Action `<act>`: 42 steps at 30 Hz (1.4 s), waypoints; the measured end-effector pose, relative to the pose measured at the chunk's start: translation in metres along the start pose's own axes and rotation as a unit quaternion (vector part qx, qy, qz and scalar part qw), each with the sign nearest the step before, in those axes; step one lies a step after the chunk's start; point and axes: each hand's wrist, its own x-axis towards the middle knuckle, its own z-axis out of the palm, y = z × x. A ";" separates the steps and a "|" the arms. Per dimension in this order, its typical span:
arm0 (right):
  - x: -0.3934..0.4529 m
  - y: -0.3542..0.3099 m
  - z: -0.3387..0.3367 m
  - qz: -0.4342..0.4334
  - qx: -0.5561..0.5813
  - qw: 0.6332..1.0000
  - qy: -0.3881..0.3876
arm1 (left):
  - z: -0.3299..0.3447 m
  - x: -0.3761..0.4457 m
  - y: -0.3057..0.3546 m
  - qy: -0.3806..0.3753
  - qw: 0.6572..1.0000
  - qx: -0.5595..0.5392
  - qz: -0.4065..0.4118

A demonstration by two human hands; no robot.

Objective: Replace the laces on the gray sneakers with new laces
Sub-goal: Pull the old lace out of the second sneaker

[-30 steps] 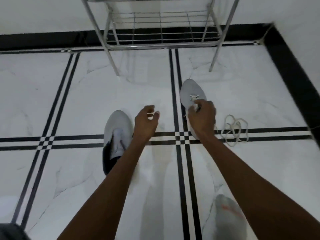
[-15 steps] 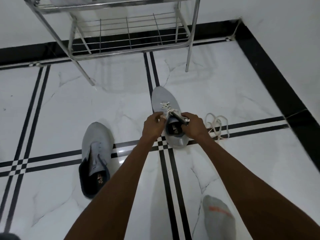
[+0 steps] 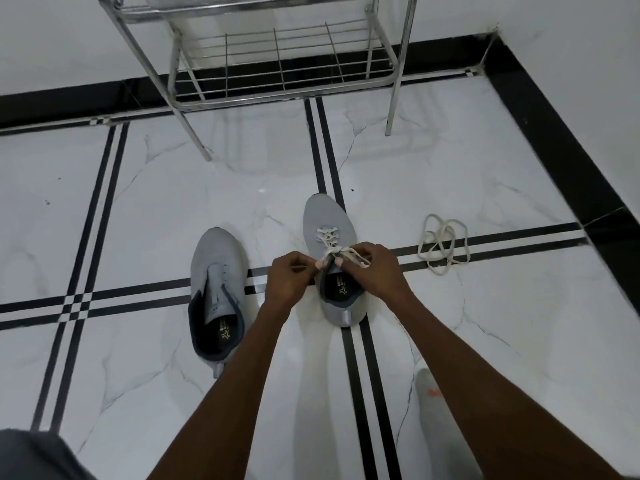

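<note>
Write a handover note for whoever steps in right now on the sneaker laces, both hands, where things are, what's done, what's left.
Left hand pinches one end of the white lace; right hand pinches the other end over the right gray sneaker's tongue.
Done: that sneaker is laced through its eyelets; the ends are not yet tied.
Left: the left gray sneaker has no lace. A loose white lace lies coiled on the marble floor to the right.
</note>
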 end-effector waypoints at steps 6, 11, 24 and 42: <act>0.011 0.007 -0.001 -0.005 -0.067 0.997 -0.032 | -0.022 0.011 -0.002 0.140 0.990 0.033 -0.010; 0.012 0.002 0.001 -0.004 0.013 0.999 -0.036 | -0.048 0.015 0.001 0.328 0.939 0.090 -0.044; 0.022 -0.016 -0.005 0.081 0.182 0.980 0.015 | 0.025 -0.010 0.005 0.158 0.983 0.073 0.064; 0.004 -0.011 0.003 -0.098 -0.137 0.986 -0.007 | 0.036 -0.010 0.000 0.129 0.969 0.172 0.118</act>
